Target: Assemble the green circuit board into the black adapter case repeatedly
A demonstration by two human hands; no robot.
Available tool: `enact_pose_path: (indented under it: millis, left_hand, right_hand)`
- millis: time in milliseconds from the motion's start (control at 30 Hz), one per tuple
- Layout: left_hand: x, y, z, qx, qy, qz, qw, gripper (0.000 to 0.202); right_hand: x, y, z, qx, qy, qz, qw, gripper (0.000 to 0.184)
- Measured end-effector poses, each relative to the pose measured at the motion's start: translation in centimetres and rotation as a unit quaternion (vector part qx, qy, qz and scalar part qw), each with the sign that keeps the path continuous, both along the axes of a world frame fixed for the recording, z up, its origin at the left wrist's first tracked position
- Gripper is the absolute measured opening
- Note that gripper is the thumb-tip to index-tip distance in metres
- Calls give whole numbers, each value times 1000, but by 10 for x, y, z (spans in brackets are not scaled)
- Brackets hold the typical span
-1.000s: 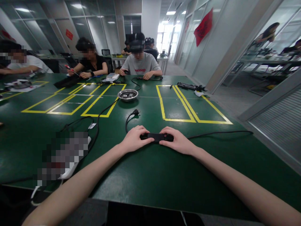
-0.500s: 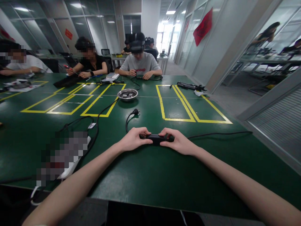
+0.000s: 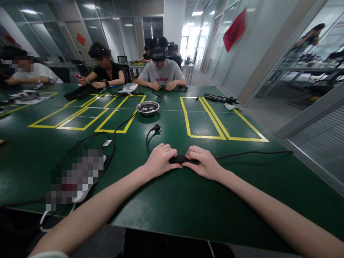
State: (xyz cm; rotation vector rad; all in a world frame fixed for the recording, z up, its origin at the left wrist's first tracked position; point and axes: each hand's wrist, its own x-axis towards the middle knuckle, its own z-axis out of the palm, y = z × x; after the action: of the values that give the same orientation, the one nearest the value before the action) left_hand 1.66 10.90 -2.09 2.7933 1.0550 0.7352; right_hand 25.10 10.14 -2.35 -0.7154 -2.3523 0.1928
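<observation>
A black power adapter (image 3: 180,158), a small oblong box, lies crosswise between my hands just over the green table (image 3: 166,200). My left hand (image 3: 159,160) is closed around its left end, thumb below and fingers curled on top. At the other end my right hand (image 3: 204,163) grips it in the same way, and the fingers of both hands cover much of it. From the left side a black cord loops up to a mains plug (image 3: 156,127) lying on the table. Another black cord (image 3: 252,152) runs off to the right from behind my right hand.
A metal bowl (image 3: 138,107) with small metal parts stands beyond the plug. On the left lies a white-edged, pixelated device (image 3: 84,193) among cables. Yellow tape (image 3: 206,136) marks rectangles; a folded black tripod-like stand (image 3: 219,98) lies far right. Several people sit opposite, including one person (image 3: 161,73) in grey.
Both hands have shifted their grip on the adapter, fingers now curled further over its top and the hands closer together. The view has swung slightly left. The person opposite has lowered a hand.
</observation>
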Motion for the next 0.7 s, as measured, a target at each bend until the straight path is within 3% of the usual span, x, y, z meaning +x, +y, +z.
enact_pose_path:
  millis: [233, 300, 400, 500, 600, 700]
  left_hand:
    - [-15, 3, 10, -67, 12, -39, 997, 25]
    - [-16, 1, 10, -64, 31, -45, 996, 30]
    - [-10, -2, 7, -43, 45, -26, 998, 48]
    - [-3, -5, 4, -52, 39, 8, 998, 40]
    - [0, -7, 4, -72, 22, 3, 997, 38]
    - [-1, -7, 6, -94, 9, -7, 996, 38]
  right_hand:
    - [1, 0, 4, 1, -11, 16, 1000, 20]
    - [1, 0, 3, -4, -3, 17, 1000, 19]
    - [1, 0, 0, 4, 22, 13, 1000, 17]
    - [1, 0, -2, 43, 27, 6, 999, 14]
    - [2, -2, 1, 76, -5, 12, 997, 14]
    - [4, -4, 7, 95, -66, 34, 993, 26]
